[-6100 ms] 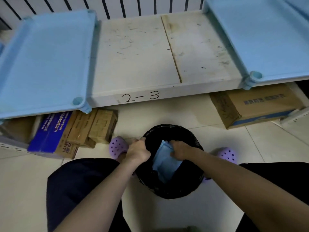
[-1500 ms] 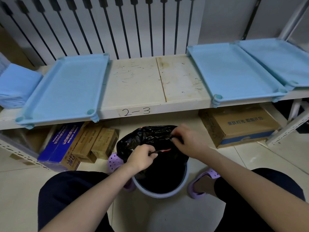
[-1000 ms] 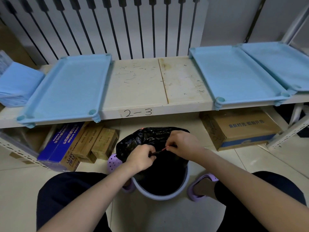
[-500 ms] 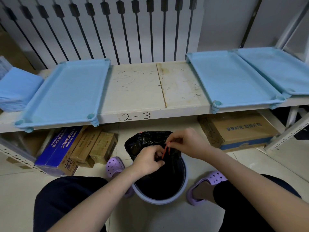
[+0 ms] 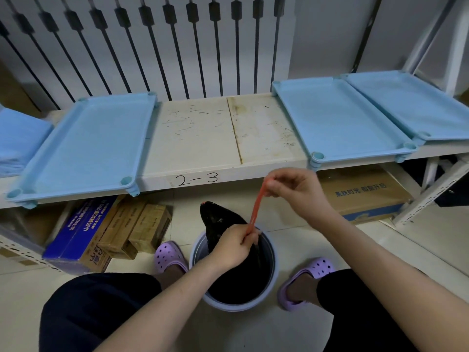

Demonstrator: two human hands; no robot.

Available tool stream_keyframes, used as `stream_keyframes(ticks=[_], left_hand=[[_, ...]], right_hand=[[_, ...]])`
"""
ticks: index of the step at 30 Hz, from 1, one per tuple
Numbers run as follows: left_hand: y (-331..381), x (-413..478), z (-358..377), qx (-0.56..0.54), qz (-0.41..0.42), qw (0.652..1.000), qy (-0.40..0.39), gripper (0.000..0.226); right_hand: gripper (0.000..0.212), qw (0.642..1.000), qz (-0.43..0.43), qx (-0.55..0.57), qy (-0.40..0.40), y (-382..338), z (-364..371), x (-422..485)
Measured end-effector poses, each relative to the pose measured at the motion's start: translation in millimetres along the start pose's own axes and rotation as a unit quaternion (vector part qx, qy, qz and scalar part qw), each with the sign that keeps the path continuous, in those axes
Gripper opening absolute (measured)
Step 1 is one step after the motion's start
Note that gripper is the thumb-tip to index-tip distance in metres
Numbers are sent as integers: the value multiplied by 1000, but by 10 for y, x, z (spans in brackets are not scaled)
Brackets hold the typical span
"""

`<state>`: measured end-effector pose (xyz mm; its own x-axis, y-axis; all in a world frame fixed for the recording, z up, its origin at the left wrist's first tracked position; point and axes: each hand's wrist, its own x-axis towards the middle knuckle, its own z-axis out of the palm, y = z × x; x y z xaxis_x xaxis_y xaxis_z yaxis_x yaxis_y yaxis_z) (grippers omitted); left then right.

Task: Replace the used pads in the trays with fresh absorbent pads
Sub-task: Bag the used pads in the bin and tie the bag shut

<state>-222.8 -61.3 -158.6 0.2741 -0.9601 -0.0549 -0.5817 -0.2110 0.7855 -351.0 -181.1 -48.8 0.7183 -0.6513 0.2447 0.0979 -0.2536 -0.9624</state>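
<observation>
We hold a red drawstring (image 5: pixel 257 207) taut above the black trash bag (image 5: pixel 220 219) in the bin (image 5: pixel 275 270).
Our right hand (image 5: pixel 294 191) pinches its upper end, and our left hand (image 5: pixel 234 246) grips the lower end at the bag's mouth. On the shelf (image 5: pixel 198 138), shallow pale-blue trays (image 5: pixel 88 148) with round corner sockets flank the bare middle. Folded blue pads (image 5: pixel 17 138) are stacked at the left end.
</observation>
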Motion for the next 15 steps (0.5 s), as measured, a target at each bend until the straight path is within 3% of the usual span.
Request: stream_keyframes(ticks=[3, 8, 12, 15], left_hand=[[-129, -37, -2, 117, -19, 993, -10, 28], [-183, -77, -140, 200, -36, 977, -65, 18], [-147, -10, -215, 319, -19, 928, -189, 21], [-138, 1, -276, 411, -18, 897, -161, 26]], right_hand=[[16, 996, 11, 59, 66, 10, -133, 29], [12, 979, 56, 68, 184, 257, -228, -53], [10, 939, 155, 98, 290, 482, -237, -79], [8, 920, 245, 52, 303, 667, -307, -111]])
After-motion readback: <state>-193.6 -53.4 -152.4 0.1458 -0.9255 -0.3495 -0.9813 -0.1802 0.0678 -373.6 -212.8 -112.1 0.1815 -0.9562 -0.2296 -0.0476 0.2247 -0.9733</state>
